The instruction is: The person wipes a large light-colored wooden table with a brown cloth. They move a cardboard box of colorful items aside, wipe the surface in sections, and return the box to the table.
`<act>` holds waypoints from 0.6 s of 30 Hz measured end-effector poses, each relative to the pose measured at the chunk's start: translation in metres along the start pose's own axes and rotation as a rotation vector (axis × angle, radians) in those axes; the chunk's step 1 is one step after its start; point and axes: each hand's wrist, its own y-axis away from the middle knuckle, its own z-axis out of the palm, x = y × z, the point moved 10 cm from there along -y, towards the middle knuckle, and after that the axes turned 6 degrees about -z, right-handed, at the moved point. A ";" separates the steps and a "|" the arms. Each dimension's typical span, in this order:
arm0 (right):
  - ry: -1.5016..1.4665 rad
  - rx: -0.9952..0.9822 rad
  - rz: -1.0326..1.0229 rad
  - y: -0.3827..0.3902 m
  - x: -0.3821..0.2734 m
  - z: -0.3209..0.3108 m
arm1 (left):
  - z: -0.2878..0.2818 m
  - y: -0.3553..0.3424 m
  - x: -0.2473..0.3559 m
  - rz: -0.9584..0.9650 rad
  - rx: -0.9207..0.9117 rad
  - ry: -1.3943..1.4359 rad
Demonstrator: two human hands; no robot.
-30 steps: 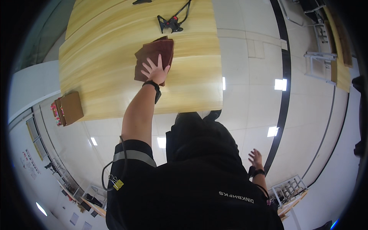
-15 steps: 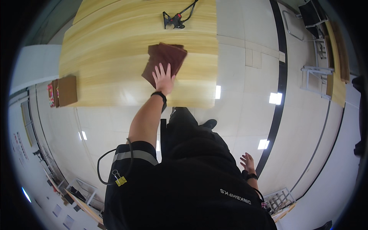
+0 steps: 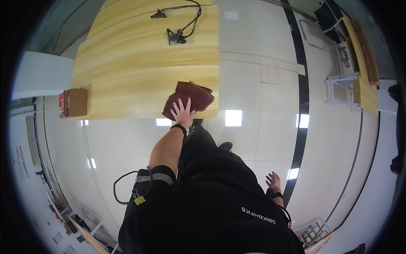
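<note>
A folded, dark reddish-brown cloth lies on the yellow wood-grain table, close to its near right corner. On the cloth's near left part rests my left hand, laid flat with the fingers spread. Down at my right side, away from the table, hangs my right hand; its fingers are apart and nothing is in them.
A black clamp with a bendy arm lies farther back on the table, its other clip beyond it. At the table's near left edge stands a brown cardboard box. Metal-legged furniture stands far right.
My left hand and the cloth under it have come nearer to me, toward the table's near right corner. The view has shifted rightward along the table. My right hand still hangs at my side.
</note>
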 end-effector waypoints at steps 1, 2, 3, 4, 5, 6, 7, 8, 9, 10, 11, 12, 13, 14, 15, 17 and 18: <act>-0.007 0.034 0.031 0.000 0.009 0.001 | -0.005 -0.018 -0.002 -0.057 0.000 -0.007; -0.033 0.045 0.043 0.002 0.018 0.006 | -0.015 -0.036 -0.006 -0.088 0.032 -0.013; -0.054 0.090 0.051 0.005 0.025 0.010 | -0.027 -0.055 -0.011 -0.106 0.082 -0.028; -0.154 0.072 0.029 0.009 0.030 0.022 | -0.037 -0.079 -0.015 -0.123 0.069 -0.024; -0.216 0.150 0.032 0.021 0.037 0.020 | -0.052 -0.102 -0.018 -0.100 0.106 -0.047; -0.253 0.114 0.001 0.035 0.039 0.031 | -0.065 -0.125 -0.018 -0.064 0.127 -0.072; -0.256 0.215 0.028 0.051 0.050 0.034 | -0.077 -0.147 -0.014 -0.003 0.130 -0.095; -0.225 0.187 0.044 0.070 0.058 0.053 | -0.091 -0.166 -0.007 0.096 0.154 -0.108; -0.157 0.272 0.126 0.087 0.070 0.060 | -0.101 -0.185 0.004 0.182 0.149 -0.123; -0.065 0.256 0.170 0.099 0.073 0.071 | -0.108 -0.201 0.023 0.269 0.158 -0.111; 0.068 0.308 0.263 0.115 0.080 0.073 | -0.116 -0.217 0.042 0.350 0.159 -0.097; 0.122 0.281 0.276 0.129 0.080 0.080 | -0.121 -0.231 0.066 0.431 0.162 -0.127; 0.097 0.251 0.280 0.133 0.080 0.090 | -0.126 -0.240 0.090 0.505 0.167 -0.127; 0.107 0.229 0.286 0.138 0.080 0.097 | -0.129 -0.249 0.112 0.545 0.152 -0.104; 0.133 0.259 0.320 0.145 0.083 0.096 | -0.126 -0.260 0.132 0.545 0.100 -0.137; 0.165 0.167 0.182 0.145 0.072 0.103 | -0.125 -0.272 0.163 0.515 0.085 -0.142; 0.232 0.192 0.186 0.147 0.072 0.096 | -0.124 -0.275 0.173 0.489 0.080 -0.137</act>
